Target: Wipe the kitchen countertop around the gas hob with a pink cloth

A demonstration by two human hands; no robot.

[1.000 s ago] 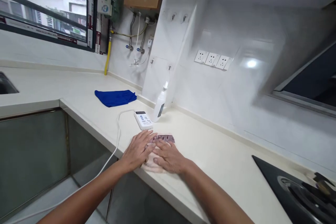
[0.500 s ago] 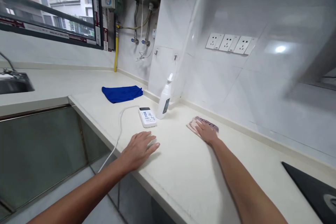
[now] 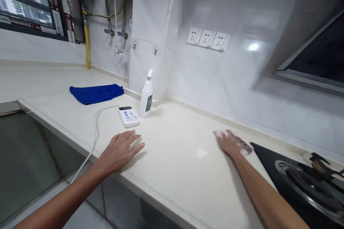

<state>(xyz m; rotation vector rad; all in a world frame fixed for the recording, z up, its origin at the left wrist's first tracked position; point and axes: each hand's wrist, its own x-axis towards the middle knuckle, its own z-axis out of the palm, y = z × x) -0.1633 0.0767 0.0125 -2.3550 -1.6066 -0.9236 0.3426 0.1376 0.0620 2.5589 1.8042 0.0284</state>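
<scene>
My right hand [image 3: 228, 144] lies flat, fingers stretched out, pressing a folded pink patterned cloth [image 3: 240, 141] against the white countertop [image 3: 177, 139], right beside the black stove top [image 3: 295, 182]. My left hand [image 3: 120, 150] rests palm down with fingers spread on the counter near its front edge, holding nothing. Just beyond the left hand lies a small white device [image 3: 129, 116] with a white cable [image 3: 94, 132] trailing off the edge.
A white spray bottle [image 3: 147, 94] stands by the wall corner. A blue cloth [image 3: 95, 93] lies further left on the counter. Wall sockets [image 3: 208, 38] sit above. A gas burner [image 3: 309, 179] is at right, pipes and a window at far left.
My right hand has slid the pink cloth rightward along the counter, from in front of the device to the stove's edge. My left hand came off the cloth and stays flat.
</scene>
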